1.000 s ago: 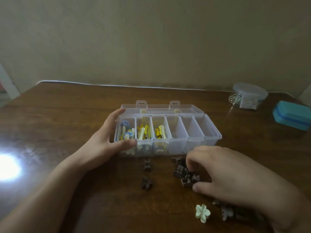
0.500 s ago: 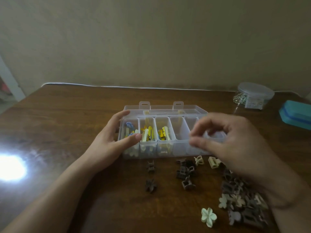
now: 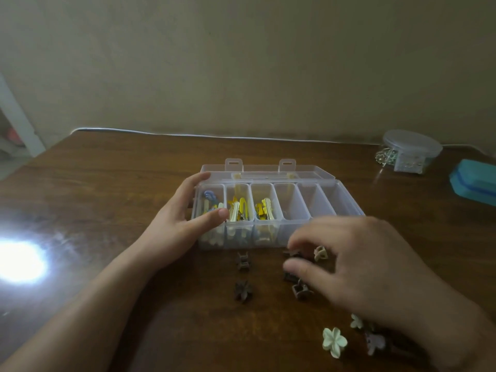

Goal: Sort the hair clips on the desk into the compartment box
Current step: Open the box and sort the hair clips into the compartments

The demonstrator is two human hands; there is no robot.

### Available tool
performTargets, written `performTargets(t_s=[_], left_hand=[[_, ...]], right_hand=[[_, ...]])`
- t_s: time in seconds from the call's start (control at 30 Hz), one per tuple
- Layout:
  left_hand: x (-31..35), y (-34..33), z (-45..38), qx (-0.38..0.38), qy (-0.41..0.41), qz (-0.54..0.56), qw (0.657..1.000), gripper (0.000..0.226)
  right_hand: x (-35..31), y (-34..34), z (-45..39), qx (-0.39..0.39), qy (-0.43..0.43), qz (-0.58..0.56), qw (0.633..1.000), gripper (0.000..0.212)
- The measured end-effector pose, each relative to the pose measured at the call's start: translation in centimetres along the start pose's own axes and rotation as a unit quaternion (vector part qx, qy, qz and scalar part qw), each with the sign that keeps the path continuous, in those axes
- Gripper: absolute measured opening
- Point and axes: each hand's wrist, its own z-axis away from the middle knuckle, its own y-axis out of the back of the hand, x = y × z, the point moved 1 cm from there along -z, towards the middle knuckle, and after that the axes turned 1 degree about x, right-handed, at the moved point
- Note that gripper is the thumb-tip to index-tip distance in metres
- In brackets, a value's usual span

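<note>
The person is midway through the sort, at the step of picking the next clip off the desk (image 3: pixel 112 200). The left hand (image 3: pixel 177 224) steadies the clear compartment box (image 3: pixel 346 194) at its left end, thumb curled over the near rim and fingers wrapped round the far corner, so it grips the box. The box lies open with its lid folded back; its three left compartments hold yellow, cream and blue clips, while the three to the right look empty or nearly so, though the fourth is hard to read. The right hand (image 3: pixel 357 267) hovers low over a small cluster of dark brown clips (image 3: pixel 302 289) just in front of the box, fingers bent downward and thumb reaching in; motion blur hides the fingertips, so it cannot be told whether a clip is already pinched. A tan clip (image 3: pixel 320 254) lies beside those fingers, two more brown clips (image 3: pixel 243 276) sit apart to the left, and a pale flower clip (image 3: pixel 334 341) with other pale ones lies nearer the person, partly under the right wrist. The next move likely calls for a neat pinch on one small brown clip without dragging its neighbours, then a short lift over the near wall into an unused compartment, keeping brown apart from the pale ones.
</note>
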Motion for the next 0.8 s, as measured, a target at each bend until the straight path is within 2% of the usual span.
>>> performTargets(t_s=[0.07,0.17,0.3,0.37,0.47,0.53,0.63,0.73,0.8], left_hand=[[0.0,0.0,0.0,0.003,-0.002,0.0,1.0,0.088],[0.1,-0.1,0.0,0.005,0.0,-0.001,1.0,0.087],[0.1,0.0,0.0,0.002,0.0,-0.002,1.0,0.087],[0.2,0.0,0.0,-0.001,0.001,-0.001,1.0,0.088],[0.2,0.0,0.0,-0.007,0.002,0.003,1.0,0.09],[0.3,0.0,0.0,-0.007,0.002,0.0,1.0,0.091],[0.3,0.0,0.0,-0.008,0.003,0.0,1.0,0.092],[0.2,0.0,0.0,-0.007,0.004,0.006,1.0,0.09],[0.3,0.0,0.1,-0.007,0.005,0.009,1.0,0.091]], right_hand=[[-0.9,-0.6,0.2,-0.026,0.014,0.055,0.998,0.043],[-1.8,-1.6,0.5,-0.062,0.041,0.102,0.992,0.029],[-1.8,-1.3,0.7,-0.071,0.048,0.058,0.995,0.027],[-1.2,-0.8,0.3,-0.038,0.013,-0.011,0.999,0.029],[0.8,-0.5,-0.9,0.094,-0.057,-0.099,0.989,0.02],[1.6,-0.9,-2.0,0.144,-0.082,-0.077,0.983,0.015],[1.8,-1.7,-3.1,0.151,-0.092,-0.044,0.983,0.008],[1.8,-2.1,-2.9,0.095,-0.085,-0.04,0.991,0.024],[1.8,-1.9,-2.6,0.088,-0.07,-0.025,0.993,0.037]])
